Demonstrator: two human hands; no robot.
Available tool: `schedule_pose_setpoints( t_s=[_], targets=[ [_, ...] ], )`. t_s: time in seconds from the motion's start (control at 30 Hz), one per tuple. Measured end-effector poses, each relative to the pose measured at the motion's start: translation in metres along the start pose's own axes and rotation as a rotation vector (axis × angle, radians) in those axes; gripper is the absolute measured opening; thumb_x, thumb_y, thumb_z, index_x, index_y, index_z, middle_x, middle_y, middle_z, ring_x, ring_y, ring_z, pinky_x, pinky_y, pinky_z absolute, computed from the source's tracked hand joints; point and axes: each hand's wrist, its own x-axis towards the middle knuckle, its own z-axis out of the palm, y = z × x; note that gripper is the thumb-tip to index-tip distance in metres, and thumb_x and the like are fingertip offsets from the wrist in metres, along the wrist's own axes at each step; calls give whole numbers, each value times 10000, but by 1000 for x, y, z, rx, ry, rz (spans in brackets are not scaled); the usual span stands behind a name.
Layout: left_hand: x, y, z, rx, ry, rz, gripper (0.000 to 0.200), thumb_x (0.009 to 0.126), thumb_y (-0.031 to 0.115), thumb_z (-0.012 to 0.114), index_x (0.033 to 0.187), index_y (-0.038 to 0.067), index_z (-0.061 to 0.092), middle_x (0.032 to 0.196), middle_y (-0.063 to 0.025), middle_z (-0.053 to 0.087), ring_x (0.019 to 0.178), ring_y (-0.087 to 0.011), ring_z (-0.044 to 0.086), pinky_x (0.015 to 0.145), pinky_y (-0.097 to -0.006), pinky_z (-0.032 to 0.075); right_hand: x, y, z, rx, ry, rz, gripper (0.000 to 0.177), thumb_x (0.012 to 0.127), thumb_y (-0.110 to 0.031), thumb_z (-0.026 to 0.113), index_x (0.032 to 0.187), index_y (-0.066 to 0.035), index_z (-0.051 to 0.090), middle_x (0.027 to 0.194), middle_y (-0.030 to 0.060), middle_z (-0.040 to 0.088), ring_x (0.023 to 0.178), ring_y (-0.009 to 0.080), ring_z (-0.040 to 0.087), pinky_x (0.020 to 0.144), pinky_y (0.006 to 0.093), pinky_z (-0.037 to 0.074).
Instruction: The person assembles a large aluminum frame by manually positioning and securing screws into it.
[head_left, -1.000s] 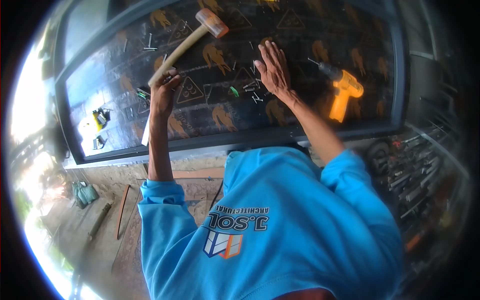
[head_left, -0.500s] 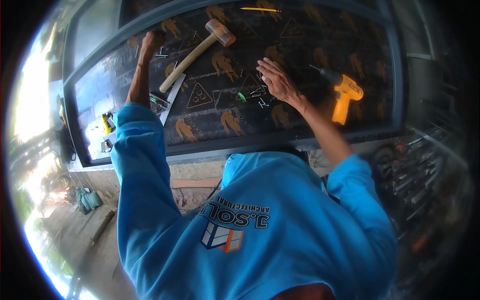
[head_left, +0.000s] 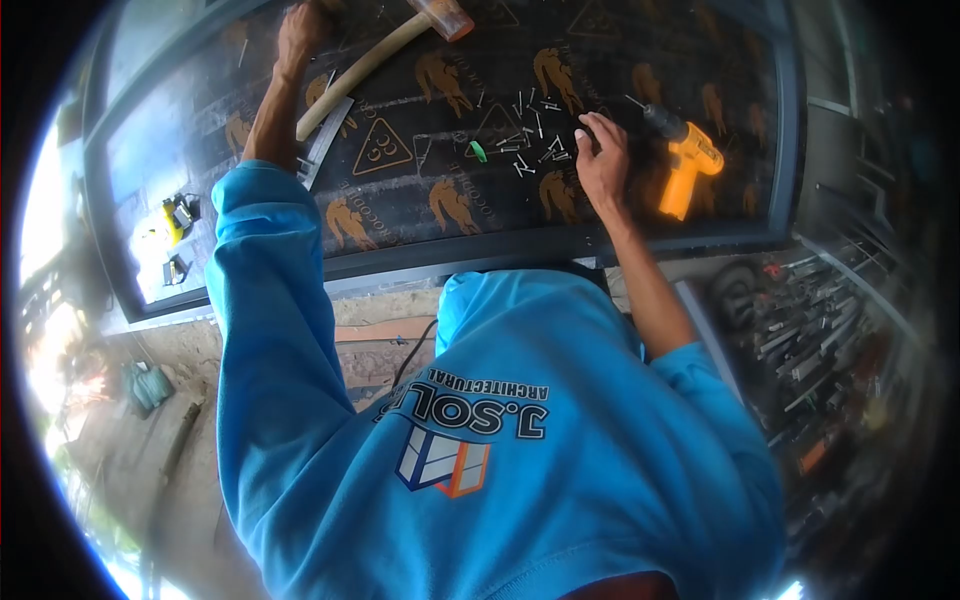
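The black tabletop (head_left: 410, 225), printed with tan figures and triangles, has a dark frame (head_left: 470, 247) around it. On it lie a wooden-handled mallet (head_left: 367, 72), a pale metal strip (head_left: 326, 145) by the handle, scattered screws (head_left: 539, 124), a green scrap (head_left: 478, 151), a yellow drill (head_left: 690, 168) and, at the left, a yellow-and-black item (head_left: 172, 222).
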Motion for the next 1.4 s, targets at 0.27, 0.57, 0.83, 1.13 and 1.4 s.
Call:
schedule_pose_setpoints(
  t_s=[0.27, 0.57, 0.83, 1.13, 1.4],
  targets=[
    [-11, -10, 4, -136, 53, 11, 285, 842, 256, 580, 1100, 156, 646, 1055, -220, 617, 950, -383, 597, 817, -445, 489, -10, -17, -5, 22, -162, -116, 203, 816, -42, 622, 1015, -55, 663, 953, 80, 629, 905, 269, 567, 806, 363, 472],
    [-76, 90, -69, -333, 337, -131, 392, 791, 191, 668, 1165, 90, 607, 1112, -196, 602, 1017, -337, 589, 867, -406, 480, 53, 2, 34, -129, -316, -232, 342, 799, -35, 576, 1138, -58, 615, 1031, 135, 524, 984, 307, 509, 907, 384, 408],
    [-196, 266, -35, -573, -323, 253, 804, 631, 141, 793, 1330, 8, 419, 1237, -182, 470, 1168, -345, 441, 1008, -383, 406, 34, -9, -22, 122, -511, -38, 494, 743, -25, 643, 1226, -47, 547, 1133, 138, 539, 1031, 278, 546, 881, 332, 473],
    [-188, 250, -29, -662, -240, 101, 544, 734, 95, 675, 1253, 66, 516, 1039, -165, 540, 992, -343, 561, 870, -391, 486, -23, 12, -30, 58, -389, 66, 369, 765, -178, 718, 1105, -70, 627, 1032, 109, 588, 1001, 288, 567, 839, 371, 476],
    [-198, 250, -22, -648, -255, 92, 384, 751, 140, 687, 1117, 52, 616, 964, -141, 574, 927, -312, 598, 818, -375, 493, -34, -11, -6, 41, -218, 5, 326, 725, -209, 758, 1000, -64, 658, 959, 42, 549, 918, 247, 561, 737, 349, 503]
  ],
)
